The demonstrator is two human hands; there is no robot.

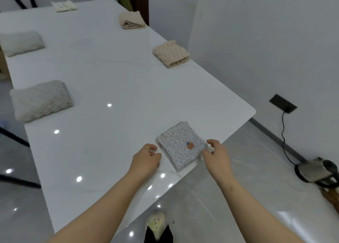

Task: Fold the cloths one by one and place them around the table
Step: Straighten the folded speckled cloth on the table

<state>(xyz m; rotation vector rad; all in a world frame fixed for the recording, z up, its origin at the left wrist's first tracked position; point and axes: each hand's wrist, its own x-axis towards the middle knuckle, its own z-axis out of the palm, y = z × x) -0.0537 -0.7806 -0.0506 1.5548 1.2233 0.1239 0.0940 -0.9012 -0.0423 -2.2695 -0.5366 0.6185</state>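
Left hand (146, 158), loosely curled and empty, and right hand (216, 154), fingers curled at a corner (whether pinching cannot be told), flank the folded dotted cloth (180, 145) lying near the table (110, 77) edge, where a snagging withdrawal could unfold it or drag it off.

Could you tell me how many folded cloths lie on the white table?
6: dotted white cloth at the near edge; two beige knitted cloths along the right edge; two pale fluffy cloths along the left edge; cream cloth at the far end.
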